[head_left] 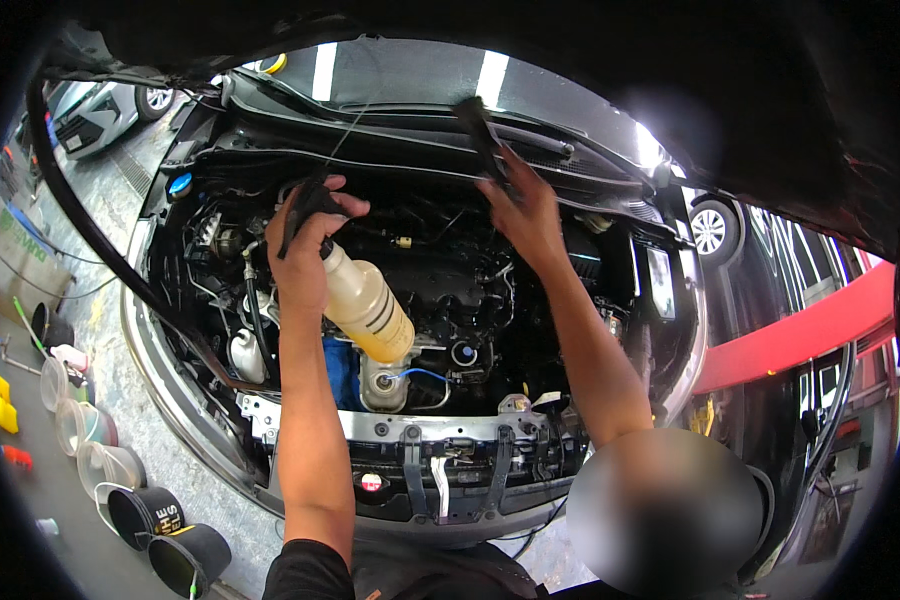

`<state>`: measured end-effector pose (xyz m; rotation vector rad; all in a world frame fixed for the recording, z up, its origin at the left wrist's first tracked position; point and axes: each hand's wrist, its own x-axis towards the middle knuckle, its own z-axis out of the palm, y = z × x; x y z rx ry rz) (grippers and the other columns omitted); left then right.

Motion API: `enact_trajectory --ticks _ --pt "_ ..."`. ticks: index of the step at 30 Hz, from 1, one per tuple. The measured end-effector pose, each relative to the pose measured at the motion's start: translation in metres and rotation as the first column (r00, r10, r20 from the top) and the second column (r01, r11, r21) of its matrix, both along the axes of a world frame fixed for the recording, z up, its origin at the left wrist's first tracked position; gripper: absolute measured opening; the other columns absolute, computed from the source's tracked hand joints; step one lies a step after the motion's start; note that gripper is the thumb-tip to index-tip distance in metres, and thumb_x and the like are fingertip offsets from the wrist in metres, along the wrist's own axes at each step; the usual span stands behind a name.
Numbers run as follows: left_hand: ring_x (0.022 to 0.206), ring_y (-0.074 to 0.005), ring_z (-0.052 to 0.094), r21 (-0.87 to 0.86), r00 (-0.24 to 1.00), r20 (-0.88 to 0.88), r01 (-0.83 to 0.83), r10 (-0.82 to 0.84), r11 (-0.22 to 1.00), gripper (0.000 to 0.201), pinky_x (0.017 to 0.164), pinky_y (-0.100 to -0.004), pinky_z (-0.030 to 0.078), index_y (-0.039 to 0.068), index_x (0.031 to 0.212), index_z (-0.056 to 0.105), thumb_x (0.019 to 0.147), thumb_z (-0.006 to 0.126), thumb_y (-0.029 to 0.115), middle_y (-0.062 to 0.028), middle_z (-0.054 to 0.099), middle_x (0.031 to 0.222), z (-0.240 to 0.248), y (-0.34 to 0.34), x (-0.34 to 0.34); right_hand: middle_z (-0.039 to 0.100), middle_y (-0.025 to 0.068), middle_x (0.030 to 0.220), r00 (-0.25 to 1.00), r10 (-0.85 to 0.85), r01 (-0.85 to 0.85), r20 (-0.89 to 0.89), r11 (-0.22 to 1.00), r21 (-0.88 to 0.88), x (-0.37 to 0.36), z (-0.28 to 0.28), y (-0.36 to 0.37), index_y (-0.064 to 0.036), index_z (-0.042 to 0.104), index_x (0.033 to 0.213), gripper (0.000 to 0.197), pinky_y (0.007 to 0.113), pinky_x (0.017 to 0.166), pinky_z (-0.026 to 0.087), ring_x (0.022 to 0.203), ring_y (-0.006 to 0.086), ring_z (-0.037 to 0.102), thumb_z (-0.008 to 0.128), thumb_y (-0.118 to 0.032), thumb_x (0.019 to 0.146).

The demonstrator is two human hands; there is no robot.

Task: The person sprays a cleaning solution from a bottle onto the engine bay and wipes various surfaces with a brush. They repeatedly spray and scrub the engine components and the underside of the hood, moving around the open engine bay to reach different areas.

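Note:
Over the open engine bay (420, 270) of a car, my left hand (305, 235) is wrapped round the black trigger head of a spray bottle (375, 310). The bottle is cloudy white with yellowish liquid low in it, and it hangs tilted, its base toward the lower right. A thin pale streak rises from the nozzle toward the windshield (410, 80). My right hand (527, 215) grips a dark, narrow tool (478, 130), raised near the windshield's lower edge. The tool looks like a brush, but its working end is too dark to make out.
The raised hood (770, 110) hangs above, with a dark prop bar (100, 240) on the left. Several buckets (150, 515) stand on the floor at the left. A red beam (800, 340) crosses the right side. Another car (100, 110) stands at the far left. A round blurred patch covers the lower right.

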<state>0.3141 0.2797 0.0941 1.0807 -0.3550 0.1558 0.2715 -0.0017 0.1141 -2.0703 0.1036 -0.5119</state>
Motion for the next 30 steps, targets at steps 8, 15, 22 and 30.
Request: enact_trajectory --ticks 8,15,22,30 --pt "0.071 -0.0210 0.064 0.093 1.000 0.001 -0.003 0.003 0.996 0.040 0.086 -0.0391 0.059 -0.011 0.108 0.065 0.075 0.057 0.011 -0.0102 0.062 0.076 -0.010 0.021 0.014 0.077 0.0257 0.104 0.838 -0.215 0.300 0.502 0.949 -0.095 0.160 0.001 0.020 0.0022 0.066 0.137 0.045 0.042 0.085 0.057 0.087 0.0318 0.075 0.065 0.000 0.092" --pt "0.095 -0.0290 0.074 0.284 0.999 0.033 -0.040 0.032 0.958 0.051 0.099 -0.0406 0.055 -0.014 0.120 0.063 0.076 0.054 0.009 -0.0177 0.074 0.093 -0.027 -0.004 -0.010 0.076 0.0185 0.102 0.866 -0.131 0.329 0.482 0.875 -0.355 0.245 -0.039 0.081 -0.0050 0.067 0.140 0.042 0.042 0.078 0.059 0.082 0.0240 0.071 0.061 -0.011 0.099" --pt "0.110 -0.0345 0.071 0.174 0.996 -0.026 -0.081 0.087 0.981 0.050 0.111 -0.0459 0.049 -0.010 0.122 0.060 0.075 0.054 0.005 -0.0201 0.073 0.106 -0.057 0.014 -0.024 0.074 0.0186 0.094 0.902 -0.310 0.279 0.300 0.950 0.143 0.199 -0.022 0.055 -0.0016 0.067 0.136 0.038 0.038 0.073 0.058 0.077 0.0195 0.068 0.061 -0.006 0.098" --pt "0.121 -0.0357 0.069 0.220 1.000 -0.028 0.004 0.002 0.976 0.049 0.116 -0.0471 0.045 -0.007 0.125 0.063 0.077 0.057 0.002 -0.0213 0.074 0.116 -0.089 -0.017 -0.032 0.073 0.0170 0.094 0.838 -0.172 0.181 0.517 0.983 0.033 0.172 -0.015 0.002 -0.0038 0.067 0.135 0.038 0.039 0.074 0.057 0.078 0.0230 0.068 0.065 -0.007 0.097"
